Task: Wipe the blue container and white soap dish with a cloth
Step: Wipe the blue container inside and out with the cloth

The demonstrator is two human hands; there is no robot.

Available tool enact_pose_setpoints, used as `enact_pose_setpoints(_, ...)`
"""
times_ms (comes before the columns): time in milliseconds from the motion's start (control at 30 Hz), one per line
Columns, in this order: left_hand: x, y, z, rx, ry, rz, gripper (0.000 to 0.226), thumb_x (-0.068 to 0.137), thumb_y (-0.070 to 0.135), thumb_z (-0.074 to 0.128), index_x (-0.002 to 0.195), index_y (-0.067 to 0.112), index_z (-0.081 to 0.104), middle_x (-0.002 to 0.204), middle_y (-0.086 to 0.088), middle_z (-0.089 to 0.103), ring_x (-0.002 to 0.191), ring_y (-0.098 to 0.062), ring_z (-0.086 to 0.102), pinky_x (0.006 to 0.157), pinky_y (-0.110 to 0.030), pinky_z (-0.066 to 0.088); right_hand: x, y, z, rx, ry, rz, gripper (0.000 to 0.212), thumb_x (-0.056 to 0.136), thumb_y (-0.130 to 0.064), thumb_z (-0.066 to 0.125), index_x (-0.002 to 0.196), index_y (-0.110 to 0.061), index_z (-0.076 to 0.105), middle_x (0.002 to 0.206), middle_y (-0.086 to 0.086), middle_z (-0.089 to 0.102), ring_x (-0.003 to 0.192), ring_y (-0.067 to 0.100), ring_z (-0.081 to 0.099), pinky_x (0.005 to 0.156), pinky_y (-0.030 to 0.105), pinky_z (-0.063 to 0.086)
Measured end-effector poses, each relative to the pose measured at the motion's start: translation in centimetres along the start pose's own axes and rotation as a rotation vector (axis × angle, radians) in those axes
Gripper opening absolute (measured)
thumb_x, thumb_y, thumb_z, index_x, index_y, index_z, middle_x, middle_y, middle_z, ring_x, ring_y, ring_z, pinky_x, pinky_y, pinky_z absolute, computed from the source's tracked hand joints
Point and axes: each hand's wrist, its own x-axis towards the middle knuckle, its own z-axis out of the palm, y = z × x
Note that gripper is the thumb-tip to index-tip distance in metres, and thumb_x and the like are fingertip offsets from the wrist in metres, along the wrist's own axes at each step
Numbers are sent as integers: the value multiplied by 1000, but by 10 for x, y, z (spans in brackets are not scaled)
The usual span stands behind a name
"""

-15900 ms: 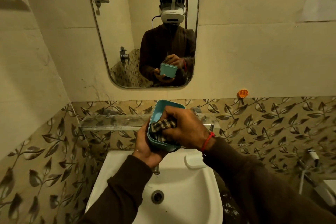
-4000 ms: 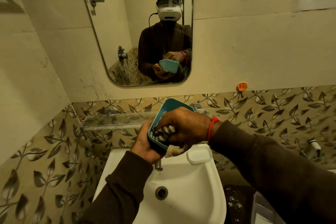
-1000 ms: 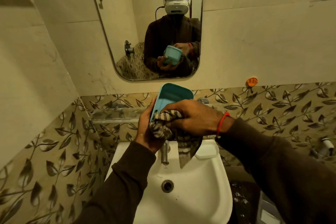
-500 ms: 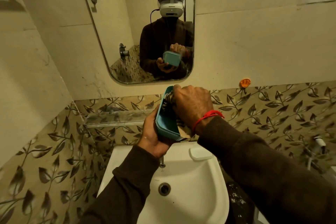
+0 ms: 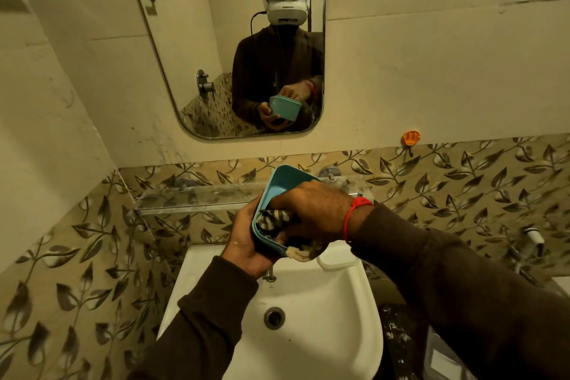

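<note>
Over the white basin (image 5: 308, 302), the left hand (image 5: 246, 241) cups the blue container (image 5: 279, 187) from beneath, tilting its mouth toward the right hand (image 5: 311, 210) — fingers closed on the striped cloth (image 5: 273, 219), pressing it inside. Just beyond, the white soap dish (image 5: 337, 259) sits on the basin's back rim, likely awaiting its turn.

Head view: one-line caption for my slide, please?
Left hand holds the blue container over the sink while the right hand wipes inside it with a striped cloth.
</note>
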Motion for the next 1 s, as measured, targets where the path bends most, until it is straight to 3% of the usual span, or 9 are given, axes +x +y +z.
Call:
enact_pose_setpoints(133, 0, -5, -1, 35, 33, -45, 42, 90, 44, 58, 98, 10, 82, 103, -20, 75, 90, -35, 73, 77, -45, 61, 0, -5, 6, -210, 139, -57, 45, 82, -47, 64, 124, -31, 54, 112, 2, 69, 101, 26, 63, 89, 44, 50)
enact_pose_setpoints(333, -2, 11, 1, -29, -5, 6, 43, 96, 41, 54, 108, 7, 77, 110, -23, 73, 93, -35, 74, 79, -45, 61, 6, -7, 0, -279, 356, -44, 35, 81, -49, 63, 109, -27, 62, 98, 0, 72, 88, 27, 66, 79, 41, 52)
enact_pose_setpoints(500, 0, 17, 7, -16, 9, 42, 45, 99, 43, 50, 128, 13, 66, 120, -21, 71, 110, -36, 65, 94, -50, 54, 17, 2, -7, -432, 517, 71, 37, 77, -44, 69, 106, -22, 64, 93, 1, 73, 79, 28, 68, 72, 38, 49)
enact_pose_setpoints(567, 3, 17, 9, 21, 29, 61, 47, 100, 46, 49, 131, 14, 65, 121, -20, 71, 112, -34, 64, 95, -49, 54, 19, 6, -7, -482, 516, 120, 38, 76, -45, 71, 104, -20, 64, 90, 3, 72, 76, 28, 68, 72, 38, 47)
enact_pose_setpoints(700, 8, 18, 7, 97, 61, 98, 46, 98, 49, 51, 128, 17, 66, 111, -16, 76, 94, -28, 75, 72, -39, 61, 20, 5, -2, -512, 454, 182, 50, 61, -45, 82, 100, -18, 64, 88, 5, 72, 75, 29, 68, 72, 40, 48)
enact_pose_setpoints(800, 10, 21, 4, 161, 55, 174, 48, 95, 51, 55, 132, 22, 64, 124, -17, 71, 111, -34, 69, 83, -47, 60, 16, 5, -1, -509, 335, 216, 69, 42, -52, 86, 96, -18, 63, 84, 4, 69, 73, 28, 66, 75, 41, 46)
enact_pose_setpoints(867, 9, 23, 3, 213, 43, 241, 47, 93, 49, 59, 134, 26, 63, 130, -17, 67, 120, -38, 63, 91, -52, 56, 14, 7, 4, -500, 288, 201, 67, 49, -51, 84, 102, -17, 61, 90, 4, 69, 78, 28, 66, 81, 42, 44)
enact_pose_setpoints(1000, 7, 16, -1, 244, 44, 327, 39, 95, 41, 60, 131, 27, 65, 131, -15, 66, 120, -37, 62, 90, -49, 57, 12, 9, 3, -444, 201, 190, 45, 81, -38, 69, 118, -16, 55, 106, 6, 68, 94, 28, 64, 91, 42, 40)
